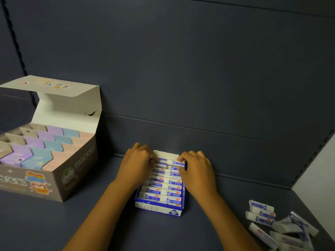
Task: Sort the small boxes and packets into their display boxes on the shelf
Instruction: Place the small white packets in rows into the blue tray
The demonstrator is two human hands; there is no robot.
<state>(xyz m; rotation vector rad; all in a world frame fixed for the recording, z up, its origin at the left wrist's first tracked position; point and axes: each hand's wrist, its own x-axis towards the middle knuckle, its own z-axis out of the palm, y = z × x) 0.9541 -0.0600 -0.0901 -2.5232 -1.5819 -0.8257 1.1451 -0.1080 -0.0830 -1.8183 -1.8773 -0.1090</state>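
A small blue-and-white display box marked 2B sits on the dark shelf, filled with two rows of white-and-blue eraser packets. My left hand lies over the box's far left part, fingers curled down onto the packets there. My right hand covers the far right part, its fingertips on the rearmost packet. Whether either hand pinches a packet is hidden by the fingers. Several loose eraser packets lie scattered on the shelf at the right.
A large grey display box with its lid up stands at the left, holding purple, blue and pink small boxes. The shelf's back panel rises just behind the eraser box. A pale side wall bounds the shelf at the right.
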